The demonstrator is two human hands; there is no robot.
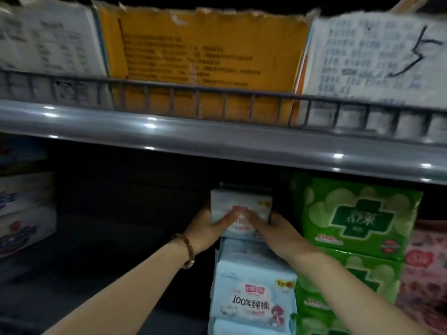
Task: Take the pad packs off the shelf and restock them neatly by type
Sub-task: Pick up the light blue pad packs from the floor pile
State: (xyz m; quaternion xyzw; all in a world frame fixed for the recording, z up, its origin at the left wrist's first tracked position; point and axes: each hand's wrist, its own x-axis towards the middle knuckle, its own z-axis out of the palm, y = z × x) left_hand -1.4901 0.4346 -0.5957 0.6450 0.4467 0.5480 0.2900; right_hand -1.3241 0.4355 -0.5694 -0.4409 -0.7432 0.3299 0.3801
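Gripping the top light-blue pack [239, 204] from both ends, the fingers [227, 220] of the left hand [208, 228] curl over its front face, and the right hand [273, 228] wraps the opposite end the same way. The pack lies directly between the fingertips, with its long axis running crosswise from one hand to the other, and neither hand is nearer. Just under the fingers the blue stack [254, 298] continues, and I cannot tell whether the held pack rests on it or has lifted clear. Just beyond the right hand stand the green packs [358, 218], then the pink packs [423, 274]. Well away from the left hand sit white-and-blue packs [24, 213]. Above the knuckles runs the grey shelf edge [217, 141].
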